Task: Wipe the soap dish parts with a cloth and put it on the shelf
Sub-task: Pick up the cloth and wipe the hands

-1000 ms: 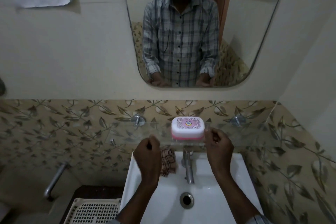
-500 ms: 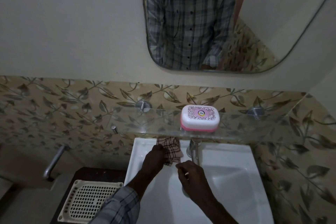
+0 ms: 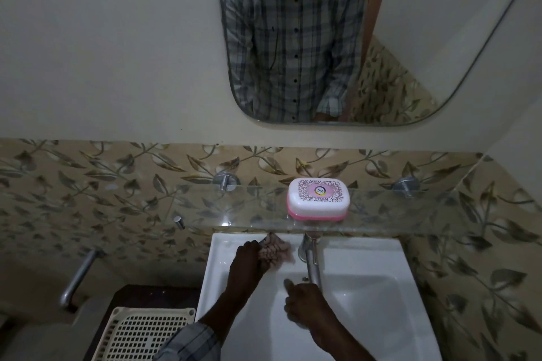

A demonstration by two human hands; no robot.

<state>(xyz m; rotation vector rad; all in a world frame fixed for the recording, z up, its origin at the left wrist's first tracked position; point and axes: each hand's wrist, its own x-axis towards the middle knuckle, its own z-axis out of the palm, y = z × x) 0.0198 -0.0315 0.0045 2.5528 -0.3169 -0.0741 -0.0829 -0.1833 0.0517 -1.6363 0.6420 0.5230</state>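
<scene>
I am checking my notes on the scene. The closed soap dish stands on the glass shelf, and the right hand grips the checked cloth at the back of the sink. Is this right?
Not quite: the head view shows the left hand gripping the checked cloth at the back of the sink; the right hand is near the tap. The closed soap dish does stand on the glass shelf.

dish [image 3: 318,198] – white lid, pink base, purple scrollwork | cloth [image 3: 275,250] – pinkish check | basin [image 3: 366,287] white | tiles [image 3: 117,184] tan, grey-leaf vines | basket [image 3: 143,334] cream lattice | shirt [image 3: 293,38] grey plaid
</scene>
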